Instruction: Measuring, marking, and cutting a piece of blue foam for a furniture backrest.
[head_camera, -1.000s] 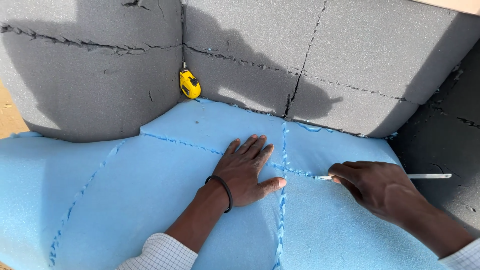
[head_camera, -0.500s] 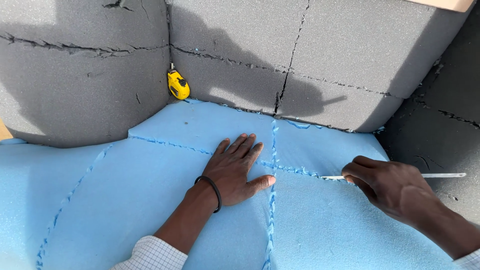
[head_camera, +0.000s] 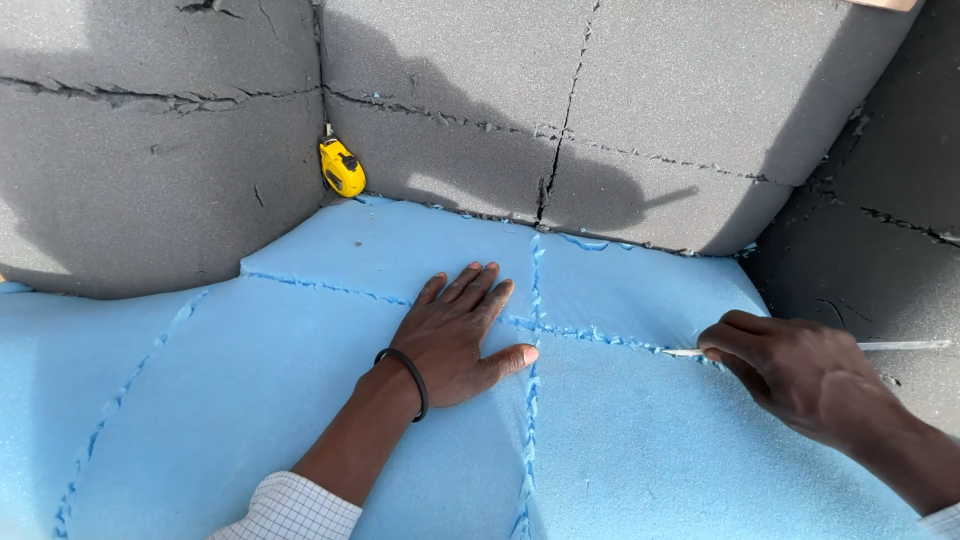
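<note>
We've got the yellow tape measure (head_camera: 342, 167) wedged back in the corner, where the two grey foam blocks meet, sitting just above the back edge of the blue foam sheet (head_camera: 250, 400). It's well apart from both hands, nothing touching it. No tool or clutter lies betw. the hands, only the foam seams.

Our left hand (head_camera: 455, 335) lies flat on the blue foam, palm down, fingers spread and apart, gripping nothing. Thumb tip sits right at the vertical seam (head_camera: 532, 400) that runs front to back. A thin black band (head_camera: 408, 375) rings the wrist, w/ a checked white cuff (head_camera: 290, 508) lower down the arm.

Our right hand (head_camera: 800, 375) is over to the right, fingers pinched together on a thin white blade (head_camera: 685, 352). The blade tip pokes out left of the fingers and lies along the ragged cross seam (head_camera: 600, 337); its other end sticks out right, over the dark foam. Tip looks to touch the foam, can't tell how deep.

Surface: blue foam, soft-looking, split into panels by rough torn-edged seams, one more seam curving at far left. Behind it the grey foam wall (head_camera: 160, 150) stands upright, cracked w/ jagged lines, and darker grey foam (head_camera: 870, 240) closes the right side. Strong sunlight, hard shadows on the grey blocks.
</note>
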